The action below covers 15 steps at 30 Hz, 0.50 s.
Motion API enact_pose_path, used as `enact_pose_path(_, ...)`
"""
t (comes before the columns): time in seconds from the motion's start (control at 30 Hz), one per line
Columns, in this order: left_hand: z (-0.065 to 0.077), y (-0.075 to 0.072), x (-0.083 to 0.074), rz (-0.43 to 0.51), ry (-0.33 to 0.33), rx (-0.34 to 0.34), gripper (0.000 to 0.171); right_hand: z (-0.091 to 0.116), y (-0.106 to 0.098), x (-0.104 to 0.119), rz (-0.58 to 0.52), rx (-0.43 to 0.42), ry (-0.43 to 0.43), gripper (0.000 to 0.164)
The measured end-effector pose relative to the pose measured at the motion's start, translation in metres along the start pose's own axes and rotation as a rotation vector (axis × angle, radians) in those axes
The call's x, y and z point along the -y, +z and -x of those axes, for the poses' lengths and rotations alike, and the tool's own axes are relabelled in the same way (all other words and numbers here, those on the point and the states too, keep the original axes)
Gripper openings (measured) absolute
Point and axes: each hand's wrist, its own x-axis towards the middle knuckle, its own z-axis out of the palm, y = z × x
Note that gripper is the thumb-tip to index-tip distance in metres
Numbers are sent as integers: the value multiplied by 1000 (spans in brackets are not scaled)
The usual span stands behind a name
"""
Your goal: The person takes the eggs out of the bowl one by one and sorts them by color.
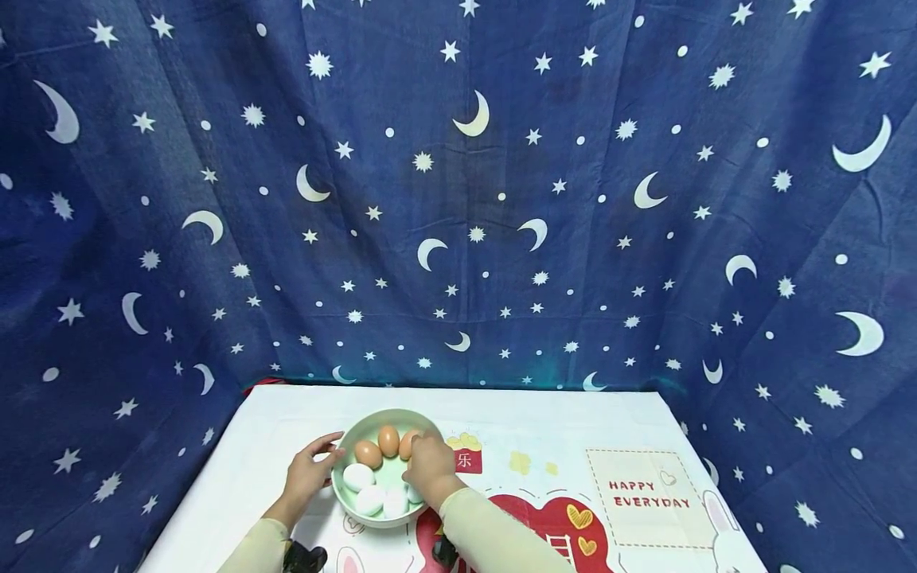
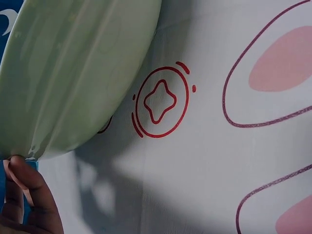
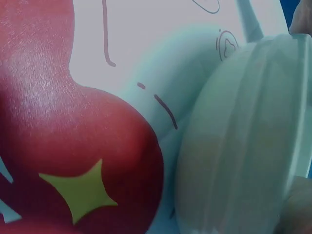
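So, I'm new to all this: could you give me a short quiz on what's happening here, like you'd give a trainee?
1. What is the left hand touching?
2. True or false: white eggs and brown eggs share one bowl.
3. Which words are printed on the table cover? a) GOOD MORNING b) HAPPY EVERYDAY c) WELCOME HOME

Key: 1. The bowl, at its rim. 2. True. 3. b
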Motion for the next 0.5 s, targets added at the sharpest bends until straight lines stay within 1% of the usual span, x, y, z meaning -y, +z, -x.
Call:
enact_pose_path(0.1,0,2,0,5,-5,-4,42,-1,7,-2,-18,-20,-4,46)
enact_pose_path(0.17,0,2,0,6,-8,-5,43,-2,11,-3,-25,-52,-11,45)
enact_pose_path(0.27,0,3,0,3,-17,-3,43,-3,14,-5,-49,-89,-20,37)
enact_pose_path(0.37,0,3,0,2,-20,-9,43,-4,14,-5,-75,-86,-23,37)
enact_pose_path(0.5,-1,2,1,-3,-23,-17,43,-6,14,-5,-99,-54,-18,38)
